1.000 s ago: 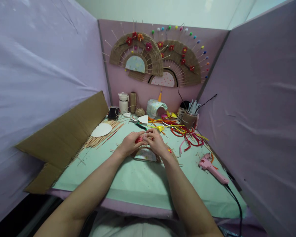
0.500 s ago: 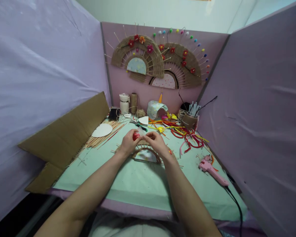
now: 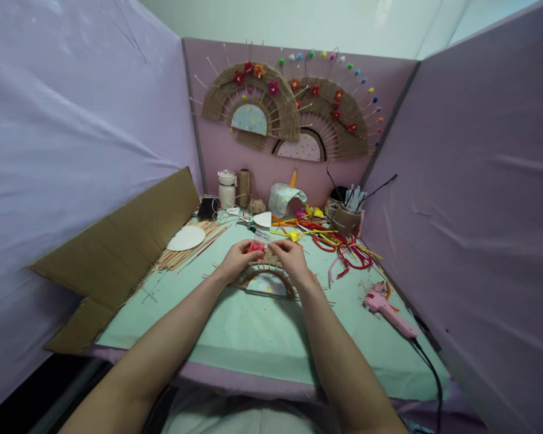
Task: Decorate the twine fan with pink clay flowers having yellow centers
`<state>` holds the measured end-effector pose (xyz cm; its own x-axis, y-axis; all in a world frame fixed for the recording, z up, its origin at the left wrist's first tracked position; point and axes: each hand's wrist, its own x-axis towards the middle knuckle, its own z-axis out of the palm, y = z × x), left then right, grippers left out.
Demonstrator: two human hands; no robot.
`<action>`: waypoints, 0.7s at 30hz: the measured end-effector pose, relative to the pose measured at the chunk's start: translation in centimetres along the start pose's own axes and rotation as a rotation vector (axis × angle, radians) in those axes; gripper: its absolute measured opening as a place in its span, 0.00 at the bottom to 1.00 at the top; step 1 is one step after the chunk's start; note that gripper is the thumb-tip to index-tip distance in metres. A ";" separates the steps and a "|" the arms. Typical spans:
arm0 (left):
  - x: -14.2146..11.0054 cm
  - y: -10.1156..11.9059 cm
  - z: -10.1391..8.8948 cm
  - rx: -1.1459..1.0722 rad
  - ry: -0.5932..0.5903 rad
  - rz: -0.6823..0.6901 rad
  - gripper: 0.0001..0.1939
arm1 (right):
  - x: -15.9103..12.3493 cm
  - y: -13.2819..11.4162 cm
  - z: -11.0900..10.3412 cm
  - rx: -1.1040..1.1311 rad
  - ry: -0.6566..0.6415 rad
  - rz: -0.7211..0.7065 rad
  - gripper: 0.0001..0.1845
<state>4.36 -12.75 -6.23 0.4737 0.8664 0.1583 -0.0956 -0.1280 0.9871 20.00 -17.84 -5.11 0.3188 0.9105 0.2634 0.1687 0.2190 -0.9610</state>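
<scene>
In my left hand [image 3: 238, 260] a small red packet [image 3: 256, 247], seemingly of clear plastic with red contents, is pinched between thumb and fingers. Just to its right, my right hand [image 3: 291, 258] is closed at the fingertips; what it pinches is too small to make out. Below both hands lies a half-round fan-shaped craft piece [image 3: 266, 283], with a pale patterned centre, a brown rim and thin sticks radiating outward. My hands and forearms hide parts of its brown outer band.
A pink glue gun [image 3: 391, 314] with a black cord lies at the right. Red and yellow pipe cleaners [image 3: 344, 247] are heaped behind it. Thin wooden sticks [image 3: 172, 258], a white oval [image 3: 186, 238] and cardboard [image 3: 117, 259] occupy the left. Two finished fans [image 3: 335, 96] hang behind.
My hands have drawn slightly apart. More of the red packet shows in my left hand, and more of the fan's brown band shows between the hands.
</scene>
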 end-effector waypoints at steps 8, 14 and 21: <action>-0.3 0.8 0.3 0.145 -0.002 0.012 0.17 | 0.2 0.7 -0.2 0.001 0.025 0.021 0.17; 0.0 0.9 0.0 0.198 -0.008 -0.022 0.11 | 0.2 0.3 -0.3 -0.050 0.101 -0.072 0.12; -0.2 0.9 -0.2 -0.051 0.008 0.006 0.19 | -0.2 -0.8 -0.4 -0.070 -0.045 -0.096 0.11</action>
<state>3.99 -12.92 -5.38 0.4661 0.8695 0.1636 -0.1430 -0.1084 0.9838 20.17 -18.36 -4.40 0.2557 0.9017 0.3487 0.2615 0.2827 -0.9229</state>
